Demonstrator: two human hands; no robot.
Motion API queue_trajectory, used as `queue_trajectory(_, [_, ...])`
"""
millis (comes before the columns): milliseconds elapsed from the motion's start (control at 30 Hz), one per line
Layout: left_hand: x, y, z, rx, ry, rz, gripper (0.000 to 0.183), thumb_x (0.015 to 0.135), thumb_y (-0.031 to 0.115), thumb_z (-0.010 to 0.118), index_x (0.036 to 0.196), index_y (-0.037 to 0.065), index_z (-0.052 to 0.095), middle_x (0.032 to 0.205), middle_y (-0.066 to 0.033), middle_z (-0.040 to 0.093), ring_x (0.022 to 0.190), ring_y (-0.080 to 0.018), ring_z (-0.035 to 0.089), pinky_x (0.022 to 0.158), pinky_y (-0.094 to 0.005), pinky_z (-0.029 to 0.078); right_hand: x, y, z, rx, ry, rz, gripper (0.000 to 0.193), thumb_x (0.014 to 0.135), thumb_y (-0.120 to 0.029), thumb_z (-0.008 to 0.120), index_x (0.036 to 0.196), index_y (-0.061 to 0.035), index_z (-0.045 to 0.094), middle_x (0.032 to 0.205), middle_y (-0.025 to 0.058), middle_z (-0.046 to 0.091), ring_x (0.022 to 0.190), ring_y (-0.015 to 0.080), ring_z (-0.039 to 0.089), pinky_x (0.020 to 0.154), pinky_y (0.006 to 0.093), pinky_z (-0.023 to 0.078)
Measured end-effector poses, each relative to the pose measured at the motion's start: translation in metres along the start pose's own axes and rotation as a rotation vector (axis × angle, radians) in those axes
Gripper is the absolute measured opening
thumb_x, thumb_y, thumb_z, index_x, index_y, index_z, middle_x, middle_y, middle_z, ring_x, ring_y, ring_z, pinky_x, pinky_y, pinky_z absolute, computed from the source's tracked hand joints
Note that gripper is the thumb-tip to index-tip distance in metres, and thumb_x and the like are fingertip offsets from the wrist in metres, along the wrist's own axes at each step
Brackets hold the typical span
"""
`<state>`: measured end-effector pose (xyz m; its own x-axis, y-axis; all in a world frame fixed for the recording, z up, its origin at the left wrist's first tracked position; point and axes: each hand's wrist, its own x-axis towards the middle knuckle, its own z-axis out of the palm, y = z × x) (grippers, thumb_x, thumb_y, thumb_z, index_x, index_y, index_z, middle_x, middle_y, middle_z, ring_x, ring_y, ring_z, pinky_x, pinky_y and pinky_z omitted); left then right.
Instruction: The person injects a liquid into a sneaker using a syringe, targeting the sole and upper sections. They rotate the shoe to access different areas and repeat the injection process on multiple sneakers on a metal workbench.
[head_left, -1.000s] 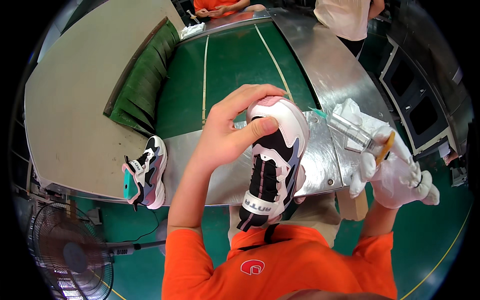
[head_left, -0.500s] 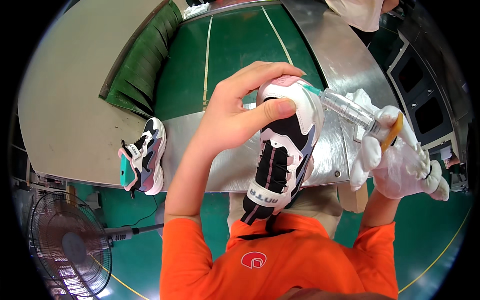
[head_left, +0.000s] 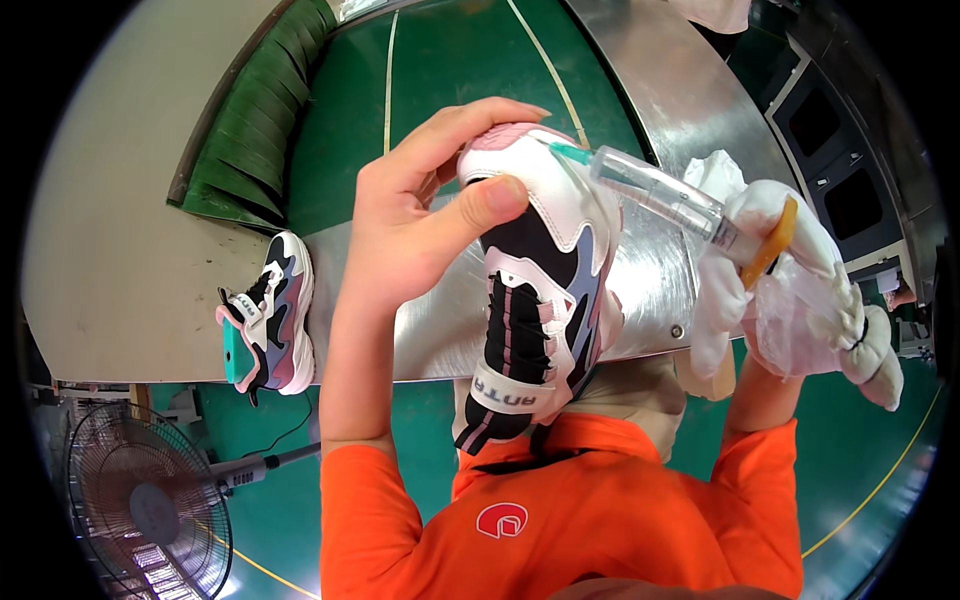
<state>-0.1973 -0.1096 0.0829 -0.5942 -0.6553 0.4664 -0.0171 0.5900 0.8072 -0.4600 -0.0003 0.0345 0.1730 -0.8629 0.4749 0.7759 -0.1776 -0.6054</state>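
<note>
My bare left hand (head_left: pixel 425 205) grips the toe of a white, black, blue and pink sneaker (head_left: pixel 585 225), thumb on top and fingers around the pink toe tip. The shoe is held up with its heel end toward my chest. In my gloved right hand (head_left: pixel 775 260) is a clear syringe (head_left: pixel 660 190) with a green tip and an orange-brown plunger end. Its tip touches, or almost touches, the white edge near the toe. The white glove hides parts of my fingers, and loose plastic film hangs at the wrist.
A matching sneaker (head_left: pixel 275 315) with a teal insert rests at the metal table's (head_left: pixel 430 345) left edge. Beyond it runs a green conveyor belt (head_left: pixel 460 75) beside a green strip curtain (head_left: pixel 245 140). A white cloth (head_left: pixel 715 175) lies behind the syringe; a fan (head_left: pixel 150 510) stands lower left.
The sneaker, my left hand and the syringe have shifted left and slightly up in the picture. The syringe tip stays at the shoe's toe edge. The whole view has also shifted a little.
</note>
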Motion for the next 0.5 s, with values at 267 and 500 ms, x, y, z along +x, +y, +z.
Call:
queue_trajectory(267, [-0.005,-0.01,0.001,-0.001,0.066,0.001,0.065,0.087,0.041,0.071,0.128,-0.006,0.056,0.113,-0.0141,0.066,0.102,-0.0199,0.063,0.09,-0.0307,0.049,0.005,0.015,-0.022,0.051,0.021,0.03,0.083,0.081,-0.053,0.065,0.125,0.0149,0.044,0.081,0.029,0.055,0.065,0.0414,0.064,0.056,0.0473,0.057])
queue_trajectory(500, [-0.018,-0.028,0.004,-0.118,0.188,0.051,0.055,0.086,0.031,0.076,0.124,-0.005,0.061,0.112,-0.0113,0.066,0.101,-0.0173,0.061,0.091,-0.0301,0.048,-0.006,0.03,-0.039,0.083,0.03,0.039,0.082,0.081,-0.052,0.066,0.124,0.0148,0.044,0.082,0.0291,0.056,0.065,0.0412,0.064,0.056,0.0472,0.057])
